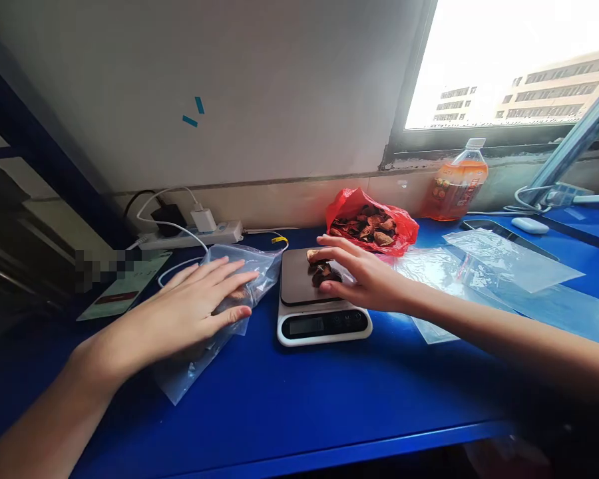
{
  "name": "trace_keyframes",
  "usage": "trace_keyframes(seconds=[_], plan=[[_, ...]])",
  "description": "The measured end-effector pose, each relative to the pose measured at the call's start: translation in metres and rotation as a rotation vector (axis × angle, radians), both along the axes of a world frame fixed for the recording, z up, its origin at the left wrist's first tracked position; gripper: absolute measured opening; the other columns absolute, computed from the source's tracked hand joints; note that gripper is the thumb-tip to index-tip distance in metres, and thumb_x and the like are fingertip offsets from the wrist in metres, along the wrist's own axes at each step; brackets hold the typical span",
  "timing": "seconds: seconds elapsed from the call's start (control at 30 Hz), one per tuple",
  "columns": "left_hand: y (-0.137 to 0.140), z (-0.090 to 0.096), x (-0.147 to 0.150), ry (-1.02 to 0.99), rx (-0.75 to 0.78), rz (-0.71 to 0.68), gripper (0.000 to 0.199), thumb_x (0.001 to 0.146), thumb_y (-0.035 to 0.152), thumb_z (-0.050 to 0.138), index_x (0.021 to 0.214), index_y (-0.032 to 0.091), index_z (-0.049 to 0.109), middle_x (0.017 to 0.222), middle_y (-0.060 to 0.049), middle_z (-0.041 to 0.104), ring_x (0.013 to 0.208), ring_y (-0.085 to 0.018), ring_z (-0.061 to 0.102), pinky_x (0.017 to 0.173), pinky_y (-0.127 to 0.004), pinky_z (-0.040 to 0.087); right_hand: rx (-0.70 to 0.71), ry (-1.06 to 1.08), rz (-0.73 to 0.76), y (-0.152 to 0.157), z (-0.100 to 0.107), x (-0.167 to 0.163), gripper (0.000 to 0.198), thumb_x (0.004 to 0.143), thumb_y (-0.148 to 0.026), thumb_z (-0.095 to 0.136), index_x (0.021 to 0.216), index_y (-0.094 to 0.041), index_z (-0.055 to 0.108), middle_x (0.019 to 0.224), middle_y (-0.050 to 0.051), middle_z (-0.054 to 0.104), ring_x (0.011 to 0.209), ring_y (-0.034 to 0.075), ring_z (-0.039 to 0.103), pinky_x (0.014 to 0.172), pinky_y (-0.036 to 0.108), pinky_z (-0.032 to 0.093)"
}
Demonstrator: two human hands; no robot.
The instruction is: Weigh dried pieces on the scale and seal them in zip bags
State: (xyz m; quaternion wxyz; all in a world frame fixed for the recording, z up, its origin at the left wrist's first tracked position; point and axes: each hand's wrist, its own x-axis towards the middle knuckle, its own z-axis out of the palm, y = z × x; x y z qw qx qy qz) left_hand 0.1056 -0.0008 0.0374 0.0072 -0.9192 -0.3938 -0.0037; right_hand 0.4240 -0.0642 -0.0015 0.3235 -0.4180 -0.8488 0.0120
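My left hand [204, 293] lies flat with fingers spread on a clear zip bag [180, 379]; something brown shows through the plastic under the fingers. My right hand [367, 273] is over a white kitchen scale [324, 339], its thumb and fingers apart around several dark dried slices [324, 274] on the grey plate. The fingertips seem to touch the slices, but the palm side is hidden. Behind the scale stands an open red plastic bag [404, 233] filled with more dried brown slices [374, 226]. The scale's display is too dim to read.
Flat clear bags [519, 259] lie at the right, partly over a phone [489, 229], near a white earbud case [529, 225]. An orange drink bottle [459, 183] stands by the wall. A power strip [224, 231] with cables sits at the back left of the blue table [289, 412].
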Motion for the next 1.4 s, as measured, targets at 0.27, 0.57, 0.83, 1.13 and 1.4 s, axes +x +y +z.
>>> trace_keyframes(seconds=[0.27,0.57,0.83,1.13,1.4], plan=[[0.014,-0.007,0.008,0.058,-0.027,0.143,0.070,0.094,0.067,0.034,0.154,0.031,0.031,0.161,-0.007,0.032,0.151,-0.034,0.019,0.119,-0.061,0.015,0.019,-0.070,-0.143,-0.026,0.012,0.029,0.034,0.095,-0.043,0.054,0.123,-0.023,0.058,0.128,0.014,0.063,0.125,0.031,0.055,0.102,0.050,0.046],[-0.029,0.012,0.021,-0.290,0.280,-0.170,0.057,0.099,0.055,0.041,0.148,0.028,0.035,0.151,-0.010,0.043,0.144,-0.034,0.032,0.115,-0.055,0.029,-0.086,-0.189,-0.388,-0.023,0.030,0.096,0.038,0.093,-0.054,0.050,0.103,-0.022,0.070,0.099,0.010,0.072,0.085,0.025,0.065,0.073,0.038,0.048],[-0.060,-0.003,0.046,-0.420,0.218,-0.783,0.020,0.094,0.013,0.052,0.111,0.017,0.063,0.089,-0.004,0.074,0.078,-0.018,0.067,0.075,-0.033,0.053,-0.044,-0.107,-0.511,-0.002,0.014,0.128,0.035,0.089,-0.051,0.053,0.092,-0.022,0.072,0.091,0.011,0.074,0.079,0.026,0.066,0.069,0.036,0.047],[-0.050,0.006,0.042,-0.429,0.338,-0.733,0.023,0.090,0.008,0.050,0.101,0.017,0.068,0.076,-0.004,0.073,0.065,-0.016,0.066,0.063,-0.028,0.052,0.052,-0.128,-0.506,0.004,0.009,0.132,0.028,0.091,-0.040,0.050,0.091,-0.022,0.071,0.089,0.010,0.073,0.078,0.025,0.066,0.072,0.038,0.048],[-0.052,0.004,0.043,-0.400,0.364,-0.747,0.022,0.089,0.007,0.049,0.094,0.016,0.068,0.071,-0.003,0.070,0.061,-0.015,0.065,0.060,-0.028,0.052,-0.028,-0.138,-0.466,0.013,-0.004,0.125,0.025,0.090,-0.028,0.047,0.088,-0.022,0.072,0.086,0.008,0.073,0.074,0.022,0.064,0.068,0.035,0.046]])
